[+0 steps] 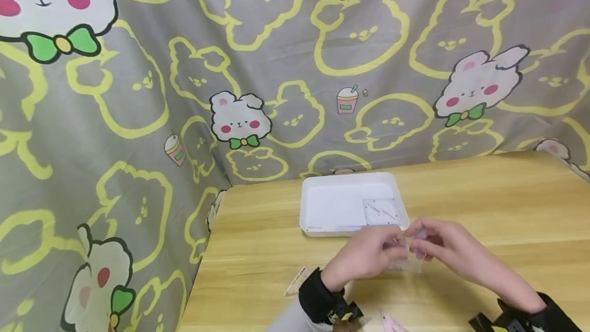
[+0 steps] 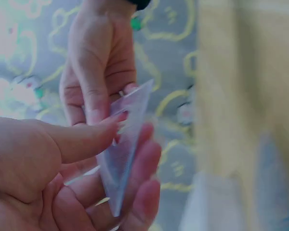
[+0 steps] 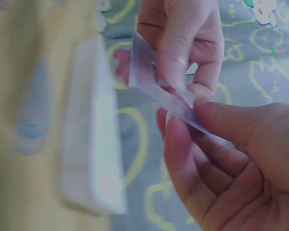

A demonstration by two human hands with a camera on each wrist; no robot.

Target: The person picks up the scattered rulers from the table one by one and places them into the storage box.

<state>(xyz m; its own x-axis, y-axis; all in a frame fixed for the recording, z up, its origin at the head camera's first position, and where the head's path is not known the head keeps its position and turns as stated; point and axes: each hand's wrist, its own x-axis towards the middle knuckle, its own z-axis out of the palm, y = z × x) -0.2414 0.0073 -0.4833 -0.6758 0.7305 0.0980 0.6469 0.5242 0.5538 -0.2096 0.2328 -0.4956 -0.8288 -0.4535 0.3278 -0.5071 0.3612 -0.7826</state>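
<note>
Over the table, in front of the tray, both hands hold a clear plastic piece that looks like a set square (image 2: 123, 154). My left hand (image 1: 371, 252) pinches one side of it between thumb and fingers. On its other side my right hand (image 1: 449, 247) grips it the same way. In the right wrist view the clear set square (image 3: 154, 86) shows a straight-edged corner and a cut-out middle. Fingers cover much of it. Below the left wrist lie a pale clear triangle (image 1: 295, 281) and a pink triangle (image 1: 392, 323), partly out of frame.
A white tray (image 1: 338, 181) stands behind the hands on the wooden table (image 1: 258, 234). Inside it lies a clear square piece (image 1: 380, 211) with dark lines. A blurred bluish pointed thing (image 3: 33, 110) shows near the tray. A patterned curtain (image 1: 286, 65) hangs behind and at the left.
</note>
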